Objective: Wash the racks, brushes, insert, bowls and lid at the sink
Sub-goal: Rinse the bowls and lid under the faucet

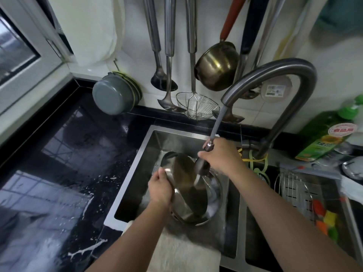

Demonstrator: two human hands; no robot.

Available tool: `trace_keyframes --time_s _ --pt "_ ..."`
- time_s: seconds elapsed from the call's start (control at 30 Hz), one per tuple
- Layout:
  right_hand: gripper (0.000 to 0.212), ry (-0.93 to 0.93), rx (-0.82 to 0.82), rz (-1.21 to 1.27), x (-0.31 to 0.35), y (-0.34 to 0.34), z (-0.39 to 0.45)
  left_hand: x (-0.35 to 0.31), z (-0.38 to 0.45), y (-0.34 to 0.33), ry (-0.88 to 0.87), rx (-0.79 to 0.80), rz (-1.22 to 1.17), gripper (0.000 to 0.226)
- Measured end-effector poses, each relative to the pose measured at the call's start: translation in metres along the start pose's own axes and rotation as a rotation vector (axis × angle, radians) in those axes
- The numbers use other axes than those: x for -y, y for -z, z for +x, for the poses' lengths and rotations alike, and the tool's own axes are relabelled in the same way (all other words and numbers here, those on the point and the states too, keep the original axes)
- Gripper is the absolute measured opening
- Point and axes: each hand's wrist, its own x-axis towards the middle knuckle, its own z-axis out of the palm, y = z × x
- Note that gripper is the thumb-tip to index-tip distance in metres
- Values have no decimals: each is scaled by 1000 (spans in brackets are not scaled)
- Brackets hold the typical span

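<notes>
Tilting a steel bowl (pixel 186 185) over the left sink basin (pixel 149 146), the left hand (pixel 160 186) pinches its rim while the right hand (pixel 220 156) grips the pull-out sprayer (pixel 204 161). Wet steel could slip; spray may splash the surface (pixel 68 154). Water flow is blurred.

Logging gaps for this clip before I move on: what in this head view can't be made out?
- Spray head: the right hand wraps it, and motion blur hides whether water runs.
- Steel bowl: the left hand covers its near rim; a second bowl beneath is mostly hidden.
- Sink floor: bowls and forearms block it.
- Rack: cut by the right forearm, blurred.
- Green bottle: label too small to read.
</notes>
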Motion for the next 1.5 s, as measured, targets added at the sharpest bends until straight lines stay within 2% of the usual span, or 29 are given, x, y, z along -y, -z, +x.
trace_keyframes --time_s 0.07,0.13,0.27,0.37,0.43,0.5,0.6,0.63,0.7,0.77,0.8,0.93,1.0,1.13,1.2,1.27,1.33,1.43,1.5 --pt "18 2 68 45 3 -1 -10 -8 1 -6 61 32 -87 40" --pt "17 24 65 134 12 -4 -15 -14 -2 -14 64 71 -102 40" --pt "21 38 -98 219 26 -20 2 -12 -9 -20 67 188 -41 37" --pt "14 36 -198 208 17 -11 18 -15 -20 -11 80 263 -6 38" --pt "16 78 -231 40 5 6 20 -22 -24 3 90 266 12 38" --pt "31 148 -211 -122 -10 24 22 -33 -26 21 80 258 51 35" --pt "65 183 21 -210 -36 42 31 -60 -31 42 83 223 36 34" --pt "66 206 98 -259 -43 46 35 -69 -32 47 90 209 6 33" --pt "49 285 181 -419 -55 49 48 -88 -34 55 118 175 -48 31" --pt "36 409 183 -711 -63 51 63 -101 -36 60 144 139 -110 28" --pt "37 437 178 -878 -67 50 71 -105 -37 61 156 122 -130 27" --pt "44 275 204 -1378 -84 47 84 -106 -39 67 182 119 -163 29" --pt "45 190 176 -1424 -90 48 83 -101 -38 74 211 118 -161 32" --pt "47 207 125 -1348 -93 58 79 -92 -37 88 225 108 -221 30" --pt "50 247 102 -1212 -98 54 71 -86 -37 93 210 80 -278 26" --pt "52 225 45 -956 -99 44 50 -78 -35 96 216 -10 -359 25" --pt "44 202 -24 -639 -100 28 19 -74 -34 94 234 -116 -433 27" --pt "27 137 -130 -233 -98 5 -39 -71 -36 85 210 -166 -449 21" --pt "25 53 -155 -51 -99 -8 -80 -69 -37 84 201 -153 -445 24"
